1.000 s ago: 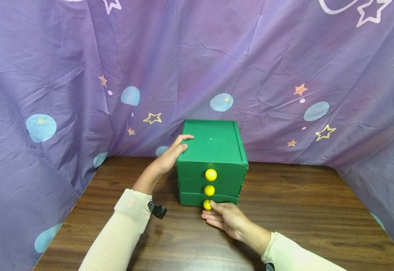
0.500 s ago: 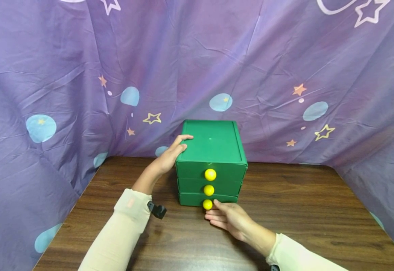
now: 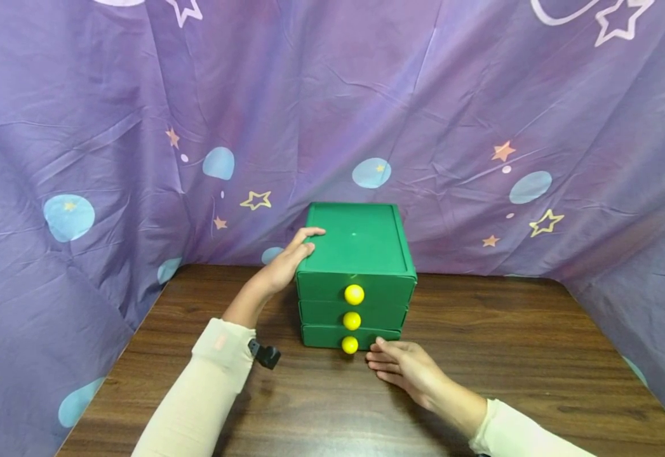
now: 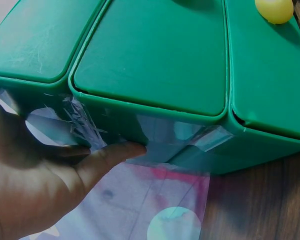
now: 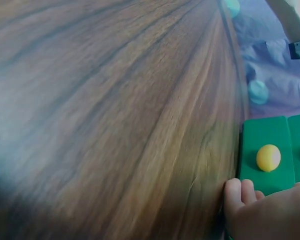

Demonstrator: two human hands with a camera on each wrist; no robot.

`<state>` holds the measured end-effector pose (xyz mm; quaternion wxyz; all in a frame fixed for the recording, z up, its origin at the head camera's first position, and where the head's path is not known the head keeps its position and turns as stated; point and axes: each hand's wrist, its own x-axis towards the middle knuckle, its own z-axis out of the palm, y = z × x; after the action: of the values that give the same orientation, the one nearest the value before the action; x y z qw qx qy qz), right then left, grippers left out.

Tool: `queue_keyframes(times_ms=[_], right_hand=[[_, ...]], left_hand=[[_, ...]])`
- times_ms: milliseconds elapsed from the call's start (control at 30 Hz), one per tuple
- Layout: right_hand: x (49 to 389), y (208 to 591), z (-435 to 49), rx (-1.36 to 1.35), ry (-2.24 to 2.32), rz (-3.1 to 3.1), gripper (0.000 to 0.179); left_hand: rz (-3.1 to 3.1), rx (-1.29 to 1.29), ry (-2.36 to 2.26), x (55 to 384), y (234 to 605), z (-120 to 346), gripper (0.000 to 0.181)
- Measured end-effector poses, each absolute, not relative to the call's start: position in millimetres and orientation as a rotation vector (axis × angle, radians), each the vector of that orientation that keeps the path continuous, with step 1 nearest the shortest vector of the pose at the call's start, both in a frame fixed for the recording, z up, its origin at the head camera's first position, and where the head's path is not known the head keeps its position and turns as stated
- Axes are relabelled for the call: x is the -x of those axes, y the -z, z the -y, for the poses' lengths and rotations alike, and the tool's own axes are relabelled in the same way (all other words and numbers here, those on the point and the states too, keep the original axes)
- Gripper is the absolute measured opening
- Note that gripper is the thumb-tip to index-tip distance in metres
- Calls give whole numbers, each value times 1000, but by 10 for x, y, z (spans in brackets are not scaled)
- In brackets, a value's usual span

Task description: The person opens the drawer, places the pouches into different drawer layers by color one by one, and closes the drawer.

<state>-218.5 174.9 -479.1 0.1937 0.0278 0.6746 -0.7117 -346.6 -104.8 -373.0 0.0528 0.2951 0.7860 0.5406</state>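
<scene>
A green three-drawer box (image 3: 355,238) stands on the table, its drawers pushed in. Each drawer front carries a round yellow knob, and the lowest knob (image 3: 350,344) is uncovered. My left hand (image 3: 286,263) rests on the box's upper left edge, fingertips on its top. In the left wrist view the thumb lies straight along the taped side wall (image 4: 165,135). My right hand (image 3: 412,368) is at the lower right corner of the bottom drawer, fingers extended and holding nothing. In the right wrist view its fingertips overlap the bottom drawer front (image 5: 255,135), below the yellow knob (image 5: 268,158).
The dark wood-grain table (image 3: 515,381) reaches back to a purple curtain (image 3: 458,95) printed with stars and blue spots, hanging close behind the box. A black wrist strap (image 3: 265,353) sits on the left sleeve.
My right hand has let go of the lowest knob and slid right along the bottom drawer to its corner. The left hand and the box stay in place.
</scene>
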Motion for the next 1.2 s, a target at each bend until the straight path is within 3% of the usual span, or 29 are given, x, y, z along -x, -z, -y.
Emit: queue_keyframes(times_ms=[200, 533, 1200], right_hand=[[2153, 4745, -1814, -121, 1937, -2061, 54], [2164, 4726, -1962, -286, 1915, -2286, 24], [2357, 4544, -2316, 89, 1170, -3092, 52]], left_hand=[[-2393, -910, -1640, 3472, 3732, 1048, 49], [-2400, -878, -1637, 3466, 3727, 1053, 49], [-2365, -906, -1694, 3478, 3731, 1032, 49]])
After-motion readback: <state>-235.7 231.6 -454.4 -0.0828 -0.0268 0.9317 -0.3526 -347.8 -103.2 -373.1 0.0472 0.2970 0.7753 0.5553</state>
